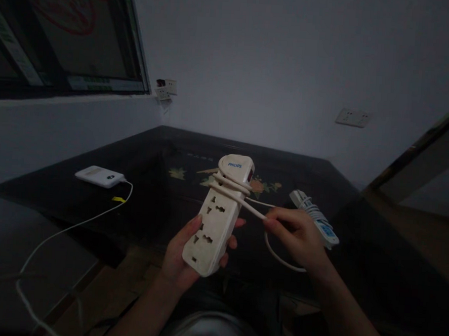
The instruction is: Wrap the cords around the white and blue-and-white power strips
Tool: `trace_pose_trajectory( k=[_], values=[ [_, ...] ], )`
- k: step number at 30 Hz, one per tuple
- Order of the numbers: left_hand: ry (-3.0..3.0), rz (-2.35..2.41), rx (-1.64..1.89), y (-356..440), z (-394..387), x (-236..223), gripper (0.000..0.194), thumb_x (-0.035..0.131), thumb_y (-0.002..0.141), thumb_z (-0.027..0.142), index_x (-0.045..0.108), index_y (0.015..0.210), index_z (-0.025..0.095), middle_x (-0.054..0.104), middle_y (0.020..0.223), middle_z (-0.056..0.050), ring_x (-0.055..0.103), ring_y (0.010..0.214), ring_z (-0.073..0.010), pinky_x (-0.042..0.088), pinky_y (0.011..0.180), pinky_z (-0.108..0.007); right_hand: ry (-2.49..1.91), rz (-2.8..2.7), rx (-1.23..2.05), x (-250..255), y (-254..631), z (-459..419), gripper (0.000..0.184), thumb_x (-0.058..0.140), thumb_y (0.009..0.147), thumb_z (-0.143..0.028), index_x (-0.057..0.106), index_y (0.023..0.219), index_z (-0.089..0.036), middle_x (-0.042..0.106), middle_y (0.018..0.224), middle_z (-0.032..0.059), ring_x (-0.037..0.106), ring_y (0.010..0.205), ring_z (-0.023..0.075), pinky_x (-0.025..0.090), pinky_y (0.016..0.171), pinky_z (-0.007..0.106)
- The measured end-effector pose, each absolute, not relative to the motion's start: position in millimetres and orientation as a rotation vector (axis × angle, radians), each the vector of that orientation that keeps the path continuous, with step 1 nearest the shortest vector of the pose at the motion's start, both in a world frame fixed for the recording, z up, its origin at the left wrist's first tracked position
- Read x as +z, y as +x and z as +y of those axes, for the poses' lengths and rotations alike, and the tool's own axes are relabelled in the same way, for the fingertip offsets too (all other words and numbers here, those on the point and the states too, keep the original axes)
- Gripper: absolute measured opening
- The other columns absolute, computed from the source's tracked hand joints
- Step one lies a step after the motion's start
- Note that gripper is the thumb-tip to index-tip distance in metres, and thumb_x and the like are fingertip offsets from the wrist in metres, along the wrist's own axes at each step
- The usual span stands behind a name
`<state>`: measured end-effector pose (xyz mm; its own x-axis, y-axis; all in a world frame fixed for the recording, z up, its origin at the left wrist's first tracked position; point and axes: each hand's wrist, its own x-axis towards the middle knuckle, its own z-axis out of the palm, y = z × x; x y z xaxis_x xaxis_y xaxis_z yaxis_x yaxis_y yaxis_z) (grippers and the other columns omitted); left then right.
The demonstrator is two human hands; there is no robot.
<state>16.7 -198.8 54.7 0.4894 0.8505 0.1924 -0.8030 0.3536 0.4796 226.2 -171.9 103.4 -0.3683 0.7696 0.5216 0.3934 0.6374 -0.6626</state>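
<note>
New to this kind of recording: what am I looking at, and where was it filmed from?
There is no machine here, just a person's bare hands. The single picture comes from a camera worn on the head, looking forward and down. The left hand holds a white power strip with cord looped around its upper part; the right hand pinches the cord. On the dark table lie a second strip, wrapped in its own cord, and a white device.

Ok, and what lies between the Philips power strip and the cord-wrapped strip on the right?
In the head view, the right hand, pinching a cord that runs from the Philips power strip, with dark tabletop beyond.
</note>
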Motion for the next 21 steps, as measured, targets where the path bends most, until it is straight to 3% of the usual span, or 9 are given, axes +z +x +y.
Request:
trace_pose_trajectory(
  k=[4,8,12,17,21],
  values=[
    [0.587,0.038,1.021,15,-199,53,0.036,0.051,0.089,0.035,0.061,0.115,0.013,0.068,0.109,-0.016,0.067,0.081,-0.0212,0.056,0.057,-0.025,-0.875,-1.997,0.546,101,226,-171,0.037,0.055,0.087,-0.040,0.056,0.059,-0.017,0.052,0.053,-0.0022,0.046,0.050,0.0099,0.031,0.048,0.022],
    [0.608,-0.050,0.904,13,-199,47,0.041,0.047,0.089,0.039,0.060,0.117,0.012,0.067,0.111,-0.016,0.066,0.075,-0.0184,0.054,0.054,-0.023,-0.722,-2.025,0.709,86,228,-161,0.055,0.046,0.087,-0.059,0.047,0.052,-0.017,0.042,0.050,-0.0030,0.040,0.049,0.0098,0.028,0.050,0.024],
    [0.633,-0.147,0.647,10,-200,39,0.054,0.041,0.089,0.047,0.062,0.110,0.003,0.065,0.070,-0.010,0.057,0.053,-0.0136,0.045,0.042,-0.019,-0.417,-2.022,1.172,59,232,-147,0.066,0.044,0.077,-0.075,0.039,0.045,-0.018,0.035,0.047,-0.0039,0.034,0.047,0.0095,0.026,0.050,0.026],
    [0.556,-0.238,0.502,7,-195,36,0.055,0.038,0.087,0.052,0.063,0.101,0.005,0.055,0.057,-0.005,0.045,0.039,-0.0091,0.035,0.033,-0.016,-0.318,-1.673,1.690,31,229,-141,0.063,0.060,0.069,-0.070,0.036,0.042,-0.019,0.034,0.041,-0.0051,0.035,0.043,0.0099,0.033,0.050,0.027],
    [0.551,-0.252,0.517,3,-185,35,0.052,0.039,0.086,0.052,0.063,0.099,0.007,0.050,0.052,-0.002,0.038,0.033,-0.0070,0.034,0.031,-0.016,-0.461,-1.617,1.876,22,230,-132,0.059,0.068,0.064,-0.066,0.038,0.046,-0.019,0.032,0.041,-0.0074,0.032,0.039,0.0079,0.026,0.042,0.022]
  ],
)
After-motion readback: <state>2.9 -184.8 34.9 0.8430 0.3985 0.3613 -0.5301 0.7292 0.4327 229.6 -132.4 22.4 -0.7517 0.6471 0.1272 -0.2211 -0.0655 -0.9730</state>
